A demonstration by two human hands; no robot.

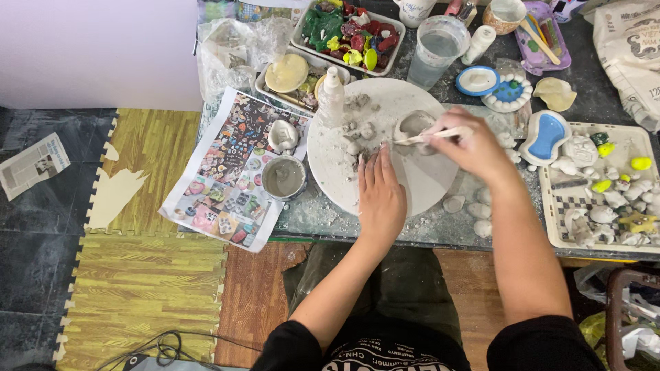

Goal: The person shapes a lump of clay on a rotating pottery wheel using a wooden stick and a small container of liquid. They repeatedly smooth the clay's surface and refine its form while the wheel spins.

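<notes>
A round white work board lies on the table, dusted with grey clay crumbs. My left hand rests flat on the board, fingers together, touching small clay lumps. My right hand grips a thin pale wooden tool whose tip reaches a hollow grey clay piece on the board. A white squeeze bottle stands at the board's upper left edge.
A small cup of grey slip sits left of the board on a printed colour sheet. Trays of painted pieces and unpainted figures flank the work. A clear water cup and blue dishes stand behind.
</notes>
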